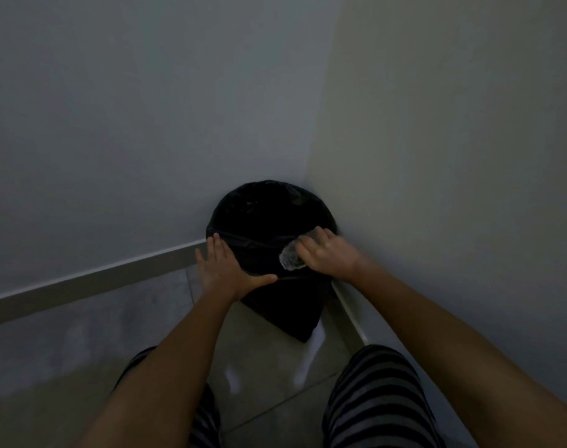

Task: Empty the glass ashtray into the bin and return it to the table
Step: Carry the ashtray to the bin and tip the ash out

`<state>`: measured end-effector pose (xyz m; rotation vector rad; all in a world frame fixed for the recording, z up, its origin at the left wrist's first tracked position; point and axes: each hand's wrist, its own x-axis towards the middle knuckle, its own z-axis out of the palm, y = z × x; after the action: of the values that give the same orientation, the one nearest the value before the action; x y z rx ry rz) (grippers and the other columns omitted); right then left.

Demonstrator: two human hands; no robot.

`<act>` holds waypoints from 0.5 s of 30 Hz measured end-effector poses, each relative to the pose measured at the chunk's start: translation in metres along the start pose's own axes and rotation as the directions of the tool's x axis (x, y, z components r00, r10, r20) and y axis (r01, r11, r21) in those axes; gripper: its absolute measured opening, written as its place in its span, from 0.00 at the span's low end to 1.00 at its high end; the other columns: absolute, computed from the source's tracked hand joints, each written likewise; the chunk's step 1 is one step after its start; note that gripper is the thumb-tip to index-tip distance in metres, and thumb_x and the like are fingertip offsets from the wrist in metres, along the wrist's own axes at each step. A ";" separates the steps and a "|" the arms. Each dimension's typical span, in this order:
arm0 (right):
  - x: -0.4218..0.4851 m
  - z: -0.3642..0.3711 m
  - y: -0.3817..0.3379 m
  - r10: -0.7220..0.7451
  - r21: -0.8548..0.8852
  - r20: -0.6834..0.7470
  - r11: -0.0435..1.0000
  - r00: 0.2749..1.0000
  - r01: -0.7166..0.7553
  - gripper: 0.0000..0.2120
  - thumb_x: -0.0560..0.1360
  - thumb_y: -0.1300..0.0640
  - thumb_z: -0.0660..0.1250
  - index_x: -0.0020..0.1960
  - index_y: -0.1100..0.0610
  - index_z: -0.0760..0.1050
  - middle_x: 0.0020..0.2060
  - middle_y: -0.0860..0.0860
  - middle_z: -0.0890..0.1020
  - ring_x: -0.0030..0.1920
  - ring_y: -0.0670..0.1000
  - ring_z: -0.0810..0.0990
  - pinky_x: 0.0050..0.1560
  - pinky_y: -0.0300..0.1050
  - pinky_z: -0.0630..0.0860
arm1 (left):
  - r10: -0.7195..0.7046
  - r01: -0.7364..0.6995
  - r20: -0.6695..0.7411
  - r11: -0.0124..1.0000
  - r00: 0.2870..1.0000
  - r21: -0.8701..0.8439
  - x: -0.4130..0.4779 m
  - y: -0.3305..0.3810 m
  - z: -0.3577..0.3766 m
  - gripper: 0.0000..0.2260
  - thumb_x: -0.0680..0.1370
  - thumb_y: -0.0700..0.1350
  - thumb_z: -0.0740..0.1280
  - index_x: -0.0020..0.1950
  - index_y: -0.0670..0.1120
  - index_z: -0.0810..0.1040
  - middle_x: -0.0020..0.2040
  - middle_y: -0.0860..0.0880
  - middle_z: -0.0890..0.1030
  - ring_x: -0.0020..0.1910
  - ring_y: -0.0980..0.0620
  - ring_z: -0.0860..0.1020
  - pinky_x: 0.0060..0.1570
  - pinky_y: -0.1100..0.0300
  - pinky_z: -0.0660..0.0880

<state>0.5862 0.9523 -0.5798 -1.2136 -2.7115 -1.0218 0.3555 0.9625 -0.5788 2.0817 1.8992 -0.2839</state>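
Note:
A bin lined with a black plastic bag [266, 218] stands in the corner where two walls meet. My right hand [327, 253] grips the glass ashtray [290, 253], tipped on its side over the bin's right rim, with its clear edge showing to the left of my fingers. My left hand [225, 270] lies flat with fingers spread on the bag at the bin's left front rim. The inside of the bin is too dark to make out. The table is out of view.
A grey wall rises on the left and a cream wall [453, 156] on the right, both with a pale skirting board [98, 276]. The floor is of glossy tiles [269, 367]. My knees in striped shorts [379, 396] are at the bottom.

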 end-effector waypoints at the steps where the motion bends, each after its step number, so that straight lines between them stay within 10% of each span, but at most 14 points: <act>1: -0.010 0.002 -0.003 -0.005 0.021 0.021 1.000 1.000 0.004 0.11 0.75 0.62 0.59 0.46 0.61 0.81 0.36 0.58 0.83 0.33 0.63 0.82 0.31 0.49 0.80 | 0.004 -0.004 -0.004 1.000 1.000 -0.006 -0.001 0.000 0.000 0.67 0.56 0.83 0.55 0.77 0.37 0.39 0.79 0.41 0.39 0.78 0.44 0.38 0.75 0.42 0.41; 15: -0.017 -0.013 0.003 0.025 -0.049 0.093 0.999 0.995 -0.020 0.13 0.73 0.62 0.58 0.43 0.61 0.82 0.35 0.59 0.84 0.34 0.65 0.83 0.32 0.50 0.80 | -0.002 0.002 -0.006 1.000 1.000 -0.017 -0.003 0.003 -0.001 0.66 0.56 0.82 0.55 0.77 0.37 0.39 0.79 0.41 0.38 0.78 0.44 0.38 0.76 0.42 0.41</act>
<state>0.5966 0.9351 -0.5720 -1.3298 -2.7507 -1.0597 0.3580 0.9597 -0.5762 2.0725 1.9003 -0.2610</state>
